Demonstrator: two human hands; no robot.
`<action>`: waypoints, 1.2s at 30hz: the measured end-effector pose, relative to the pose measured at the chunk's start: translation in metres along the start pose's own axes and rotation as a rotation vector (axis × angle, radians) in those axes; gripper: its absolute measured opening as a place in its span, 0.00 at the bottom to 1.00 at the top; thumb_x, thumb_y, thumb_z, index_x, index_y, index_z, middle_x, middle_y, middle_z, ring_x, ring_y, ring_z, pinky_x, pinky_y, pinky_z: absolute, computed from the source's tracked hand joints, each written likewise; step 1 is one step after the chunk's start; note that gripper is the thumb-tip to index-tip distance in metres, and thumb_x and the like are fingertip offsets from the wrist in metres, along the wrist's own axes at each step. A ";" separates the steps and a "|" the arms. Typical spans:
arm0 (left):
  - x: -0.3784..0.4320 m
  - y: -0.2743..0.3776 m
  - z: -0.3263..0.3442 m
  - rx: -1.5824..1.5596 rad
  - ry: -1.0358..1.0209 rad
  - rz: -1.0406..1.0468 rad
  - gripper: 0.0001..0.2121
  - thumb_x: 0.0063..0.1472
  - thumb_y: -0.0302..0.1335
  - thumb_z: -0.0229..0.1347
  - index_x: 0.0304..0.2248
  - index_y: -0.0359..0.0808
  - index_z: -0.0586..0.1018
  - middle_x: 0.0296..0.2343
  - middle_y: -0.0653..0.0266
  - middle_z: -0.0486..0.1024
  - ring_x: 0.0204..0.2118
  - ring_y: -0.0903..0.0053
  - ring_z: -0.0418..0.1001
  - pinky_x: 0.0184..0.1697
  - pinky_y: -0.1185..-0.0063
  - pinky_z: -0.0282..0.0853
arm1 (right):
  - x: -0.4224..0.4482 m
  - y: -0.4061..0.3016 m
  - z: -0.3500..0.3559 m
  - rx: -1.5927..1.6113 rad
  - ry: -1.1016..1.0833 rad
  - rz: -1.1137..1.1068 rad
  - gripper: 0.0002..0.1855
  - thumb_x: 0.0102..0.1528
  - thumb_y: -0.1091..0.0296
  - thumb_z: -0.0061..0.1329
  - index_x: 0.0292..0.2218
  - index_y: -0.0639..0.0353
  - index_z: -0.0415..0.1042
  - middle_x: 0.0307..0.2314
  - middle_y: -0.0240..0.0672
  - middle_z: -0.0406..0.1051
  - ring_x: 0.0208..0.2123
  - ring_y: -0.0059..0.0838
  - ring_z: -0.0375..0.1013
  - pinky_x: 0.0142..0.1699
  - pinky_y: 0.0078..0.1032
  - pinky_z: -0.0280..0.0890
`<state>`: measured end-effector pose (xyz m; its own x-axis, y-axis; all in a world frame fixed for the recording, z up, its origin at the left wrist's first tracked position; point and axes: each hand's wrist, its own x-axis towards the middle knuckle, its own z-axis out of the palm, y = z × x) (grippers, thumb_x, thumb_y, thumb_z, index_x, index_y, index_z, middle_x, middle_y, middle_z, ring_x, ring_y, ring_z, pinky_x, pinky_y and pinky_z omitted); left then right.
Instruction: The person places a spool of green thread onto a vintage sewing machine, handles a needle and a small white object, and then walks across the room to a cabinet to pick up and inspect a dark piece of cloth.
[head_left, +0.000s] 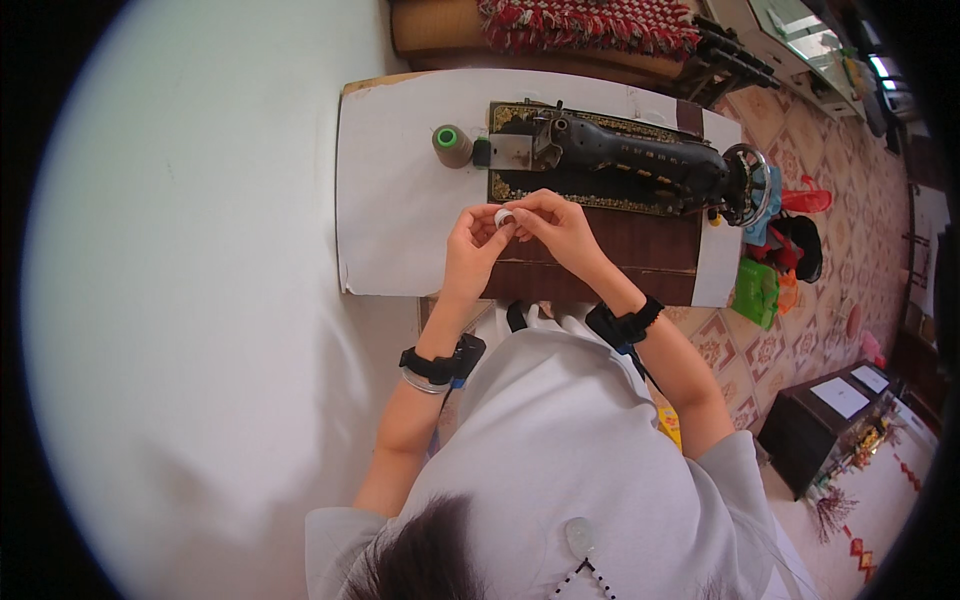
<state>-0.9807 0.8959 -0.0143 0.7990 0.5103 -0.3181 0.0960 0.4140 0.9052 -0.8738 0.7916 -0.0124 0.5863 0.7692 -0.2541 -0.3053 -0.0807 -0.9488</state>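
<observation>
Between the fingertips of both hands is a small white ring-shaped roll (503, 218), perhaps a coil of tape or elastic; its exact kind is hard to tell. My left hand (475, 241) pinches it from the left, thumb below. From the right, my right hand (553, 226) grips its edge with thumb and forefinger. Both hands are above the front edge of a black sewing machine's bed (600, 186). The machine's arm (637, 152) lies beyond them, its handwheel (748, 185) at the right. A thread cone (452, 148) with a green core stands left of the machine.
The table bears a white covering (397, 225) and a brown wood panel (637, 251). A white wall (210, 262) rises close on the left. Bags, one of them green (756, 291), are beside the table's right end. Behind is a bench with a red fringed cloth (592, 26).
</observation>
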 end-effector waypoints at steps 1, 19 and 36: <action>0.001 -0.001 -0.001 0.013 -0.003 0.005 0.11 0.53 0.21 0.53 0.37 0.29 0.68 0.31 0.64 0.71 0.33 0.84 0.69 0.38 0.86 0.65 | 0.000 0.000 -0.002 0.014 -0.001 0.013 0.08 0.51 0.73 0.47 0.33 0.67 0.70 0.29 0.31 0.65 0.28 0.17 0.69 0.33 0.14 0.66; 0.005 -0.006 -0.026 0.314 -0.192 -0.082 0.10 0.50 0.17 0.54 0.34 0.31 0.71 0.30 0.65 0.71 0.33 0.82 0.71 0.36 0.85 0.67 | 0.003 0.012 -0.024 -0.016 -0.303 0.215 0.10 0.50 0.66 0.50 0.30 0.64 0.66 0.25 0.30 0.68 0.26 0.16 0.67 0.31 0.15 0.64; 0.019 -0.009 -0.018 0.450 -0.289 -0.256 0.09 0.52 0.24 0.54 0.33 0.31 0.71 0.26 0.67 0.73 0.27 0.83 0.69 0.36 0.85 0.65 | 0.001 0.017 -0.035 -0.476 -0.234 -0.070 0.10 0.44 0.71 0.54 0.28 0.62 0.67 0.25 0.34 0.63 0.27 0.27 0.64 0.31 0.21 0.60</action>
<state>-0.9768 0.9159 -0.0334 0.8403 0.1840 -0.5099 0.4992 0.1040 0.8602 -0.8519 0.7688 -0.0350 0.3937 0.8993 -0.1905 0.1341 -0.2612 -0.9559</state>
